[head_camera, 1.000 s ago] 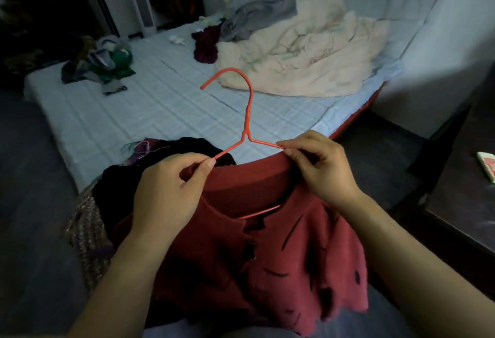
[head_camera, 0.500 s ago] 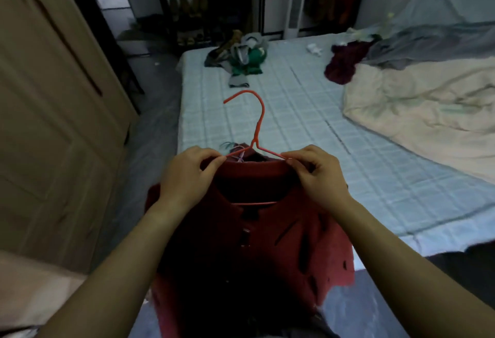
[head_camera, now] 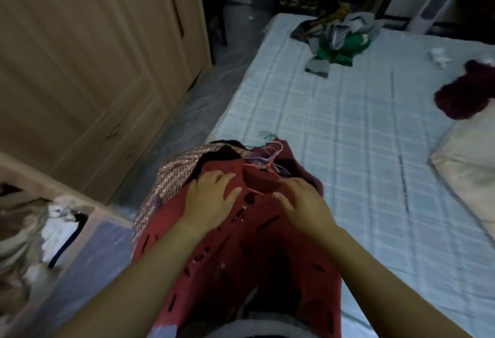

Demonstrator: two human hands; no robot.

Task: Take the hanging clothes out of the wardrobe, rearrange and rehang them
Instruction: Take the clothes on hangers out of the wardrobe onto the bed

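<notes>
Pressing left hand and right hand flat, fingers straight, clamping nothing, onto a soft red slashed top lying over a clothes pile at the bed edge, six o'clock. Risking tangling the thin orange wire hanger with neighbouring hooks at twelve o'clock, and tipping the overhanging pile toward nine o'clock.

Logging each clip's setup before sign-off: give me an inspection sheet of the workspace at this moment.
Surface: bed, pale checked sheet, with clothes heaped at its near corner.
Job's things: red garment on orange hanger lies atop the heap; other hanger hooks are bunched beyond it, with a woven garment beneath.
Clutter: green-grey clothes pile, maroon garment, cream duvet.
Grippers: left hand and right hand rest, fingers spread, on the red garment.
Cables: nothing seen.
Surroundings: wardrobe doors, shut; room dim.
</notes>
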